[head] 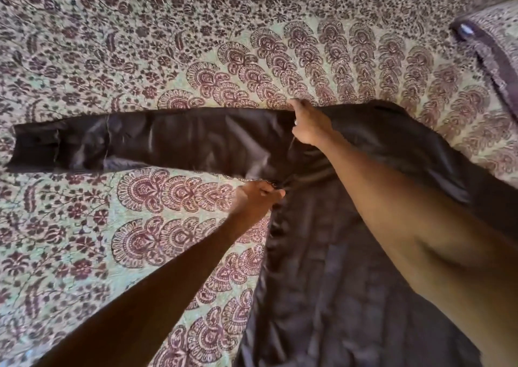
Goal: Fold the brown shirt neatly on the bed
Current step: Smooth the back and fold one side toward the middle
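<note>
While the brown shirt [322,254] lies spread on the bed [140,44] with one sleeve [154,139] stretched left, the left hand [256,197] pinches the armpit and the right hand [308,125] grips the shoulder, so folding looks barely begun.

Bottom edge cuts off brown shirt [196,139]; right hand [309,127] fingers hidden, perhaps pinching.

The bed [84,226] has a pale cover with dark red flowers and leaf shapes. The brown shirt [322,282] lies on it, with one long sleeve [140,139] stretched out flat to the left. A pillow [493,52] with the same print sits at the far right.
</note>
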Demonstrator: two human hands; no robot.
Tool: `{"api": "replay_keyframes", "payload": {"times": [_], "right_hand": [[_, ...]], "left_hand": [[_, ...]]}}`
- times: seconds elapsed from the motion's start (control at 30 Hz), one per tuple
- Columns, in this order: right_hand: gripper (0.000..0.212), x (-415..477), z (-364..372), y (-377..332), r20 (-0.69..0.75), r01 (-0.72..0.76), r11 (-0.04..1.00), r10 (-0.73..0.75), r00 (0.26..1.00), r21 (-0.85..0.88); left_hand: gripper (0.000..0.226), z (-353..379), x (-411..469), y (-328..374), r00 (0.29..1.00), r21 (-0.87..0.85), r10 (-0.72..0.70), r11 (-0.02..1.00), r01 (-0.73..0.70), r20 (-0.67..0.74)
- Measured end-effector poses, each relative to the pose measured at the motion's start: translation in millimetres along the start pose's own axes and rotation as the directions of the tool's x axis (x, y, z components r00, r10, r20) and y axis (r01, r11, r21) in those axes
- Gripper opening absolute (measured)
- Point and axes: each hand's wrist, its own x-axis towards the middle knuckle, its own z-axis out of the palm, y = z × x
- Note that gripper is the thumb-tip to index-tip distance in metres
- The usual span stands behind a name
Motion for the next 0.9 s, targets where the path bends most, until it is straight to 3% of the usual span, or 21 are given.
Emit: {"api": "replay_keyframes", "payload": {"times": [0.07, 0.23, 0.33, 0.43, 0.53, 0.63, 0.77, 0.9], "right_hand": [[0.042, 7, -2, 10, 0.015, 0.029, 0.999, -0.028, 0.999, -0.039], [0.037, 9, -17, 30, -0.086, 0.086, 0.996, -0.086, 0.993, -0.003], [0.029, 7, -33, 49, -0.145, 0.17, 0.983, -0.159, 0.977, 0.067], [0.025, 0, -53, 78, -0.108, 0.235, 0.962, -0.221, 0.969, 0.138], [0.013, -10, -68, 115, -0.048, 0.233, 0.958, -0.228, 0.972, 0.166], [0.015, -19, -71, 154, -0.007, 0.181, 0.971, -0.182, 0.983, 0.158], [0.017, -31, -68, 192, -0.038, 0.123, 0.983, -0.118, 0.992, 0.14], [0.013, -39, -54, 215, -0.075, 0.08, 0.986, -0.069, 0.995, 0.149]], "left_hand": [[0.037, 14, 8, 10, 0.997, -0.017, -0.069, 0.997, 0.069, -0.042], [0.018, 30, -1, 42, 0.965, -0.203, -0.202, 0.965, 0.166, -0.169], [0.015, 38, -16, 62, 0.949, -0.135, -0.136, 0.986, 0.101, -0.286], [0.013, 56, -30, 76, 0.949, -0.063, -0.061, 0.997, 0.043, -0.309], [0.013, 86, -40, 89, 0.959, -0.038, -0.047, 0.999, 0.038, -0.28], [0.017, 124, -42, 93, 0.971, -0.074, -0.119, 0.992, 0.106, -0.205], [0.014, 165, -44, 99, 0.98, -0.185, -0.18, 0.969, 0.163, -0.079], [0.009, 189, -44, 110, 0.979, -0.234, -0.201, 0.954, 0.184, -0.047]]}}
